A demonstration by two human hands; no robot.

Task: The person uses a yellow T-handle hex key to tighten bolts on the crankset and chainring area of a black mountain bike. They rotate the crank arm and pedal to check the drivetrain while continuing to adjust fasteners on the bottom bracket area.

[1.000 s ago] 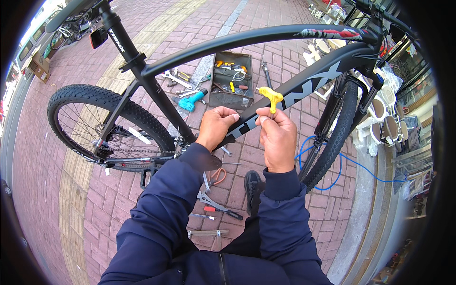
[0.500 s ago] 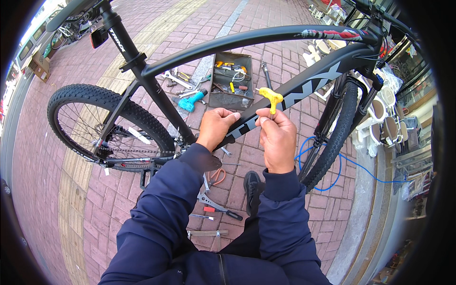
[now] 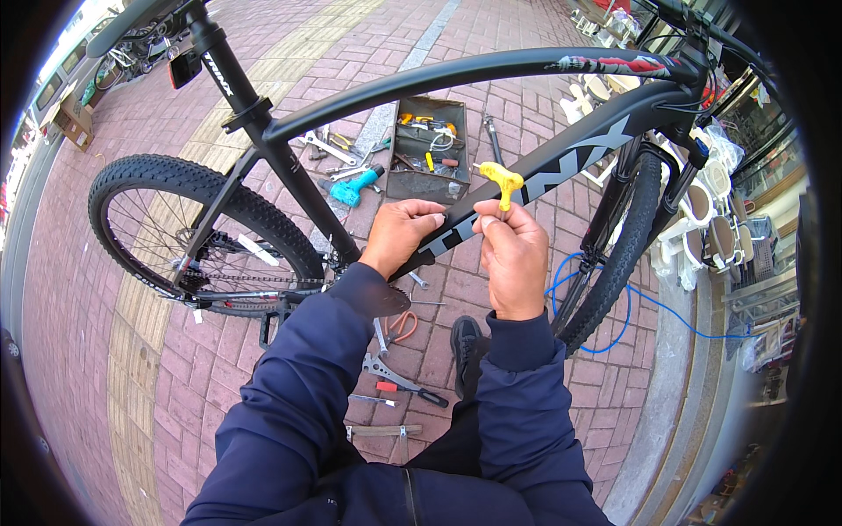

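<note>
Yellow-handled tool [image 3: 502,181], one: in the right hand [image 3: 513,259], pinched below its handle between thumb and fingers, handle uppermost, presumably for fine control. Bicycle down tube [image 3: 561,158], black: runs past both hands, on their far side. Left hand [image 3: 402,235]: apart from the right, thumb and fingers drawn together at the tube; whether they grip a small part cannot be told. Open toolbox [image 3: 425,185], beyond the hands, and teal power tool [image 3: 355,186], beyond the left: likely set down for easy reach.
</note>
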